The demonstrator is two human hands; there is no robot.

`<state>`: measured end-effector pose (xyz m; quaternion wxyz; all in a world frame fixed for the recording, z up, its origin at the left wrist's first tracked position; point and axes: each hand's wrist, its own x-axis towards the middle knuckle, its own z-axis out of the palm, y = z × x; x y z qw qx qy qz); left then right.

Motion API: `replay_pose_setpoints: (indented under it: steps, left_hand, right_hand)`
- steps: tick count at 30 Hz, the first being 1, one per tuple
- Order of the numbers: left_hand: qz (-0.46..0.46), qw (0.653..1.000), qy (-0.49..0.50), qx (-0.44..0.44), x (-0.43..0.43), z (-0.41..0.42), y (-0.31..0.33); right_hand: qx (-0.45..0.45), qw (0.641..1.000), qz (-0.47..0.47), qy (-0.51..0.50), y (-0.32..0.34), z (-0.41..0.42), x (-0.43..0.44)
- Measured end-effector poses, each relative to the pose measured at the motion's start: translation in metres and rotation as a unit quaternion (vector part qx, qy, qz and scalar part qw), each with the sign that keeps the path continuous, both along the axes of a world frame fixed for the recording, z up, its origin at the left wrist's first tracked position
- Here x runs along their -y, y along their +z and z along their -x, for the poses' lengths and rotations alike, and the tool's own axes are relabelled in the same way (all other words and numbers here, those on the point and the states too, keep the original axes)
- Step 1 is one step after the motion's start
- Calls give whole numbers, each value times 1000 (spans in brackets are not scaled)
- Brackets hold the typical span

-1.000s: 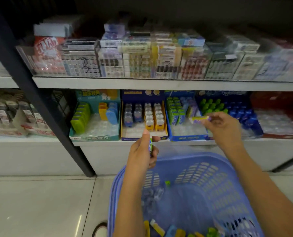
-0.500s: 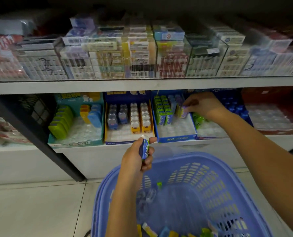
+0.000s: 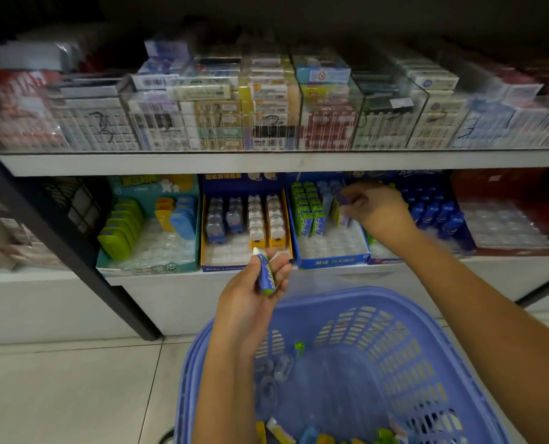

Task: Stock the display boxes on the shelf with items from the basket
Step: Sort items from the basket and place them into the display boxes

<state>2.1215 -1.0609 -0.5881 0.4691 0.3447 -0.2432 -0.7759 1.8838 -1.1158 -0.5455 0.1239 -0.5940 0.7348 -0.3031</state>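
While my right grip [image 3: 379, 208] pinches a purple item [image 3: 343, 200] in the blue display box [image 3: 331, 261] on the shelf [image 3: 507, 267], my left grip [image 3: 254, 296] clamps a green-blue tube [image 3: 266, 274] over the basket [image 3: 395, 315]. Bare slots [image 3: 331, 245] and leftover items [image 3: 311, 439] suggest much stocking remains.

Left hand [image 3: 250, 290] hovered above far rim of basket [image 3: 356, 291], palm up, fingers [image 3: 280, 268] curled round small green-blue tube [image 3: 266, 274]. Right arm stretched forward beyond basket's far rim; right hand [image 3: 377, 208] palm down, pinching small purple item [image 3: 343, 200].
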Motion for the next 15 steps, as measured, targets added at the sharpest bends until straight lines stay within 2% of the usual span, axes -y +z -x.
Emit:
replay_pose_setpoints:
  steps: [2, 3, 4, 6, 7, 9, 11, 12, 13, 14, 15]
  left_hand:
    - [46, 997, 5, 59, -2, 1, 1]
    - [74, 993, 5, 93, -4, 2, 1]
    - [102, 987, 3, 125, -7, 4, 2]
    - [153, 973, -16, 173, -11, 8, 2]
    - [177, 965, -34, 190, -14, 11, 2]
    - [222, 951, -61, 208, -16, 15, 2]
    - [263, 935, -67, 228, -16, 16, 3]
    - [281, 925, -69, 248, -16, 17, 3]
    - [301, 907, -70, 286, -15, 18, 2]
    - [321, 880, -71, 343, -13, 20, -1]
    - [337, 844, -74, 409, -11, 22, -5]
  right_hand:
    - [107, 994, 10, 18, -5, -25, -29]
    - [201, 978, -27, 42, -9, -41, -46]
    - [305, 946, -86, 67, -13, -57, -62]
    - [488, 846, -194, 90, -24, -79, -86]
    - [565, 794, -209, 89, -28, -86, -95]
    - [676, 713, -178, 51, -34, -94, -102]
    - [741, 661, -115, -21, -37, -94, -101]
    - [750, 654, -79, -50, -37, -90, -98]
    - [736, 672, -40, -68, -36, -84, -94]
    - [694, 715, -2, -79, -33, -77, -91]
    - [621, 779, 30, -83, -30, -69, -87]
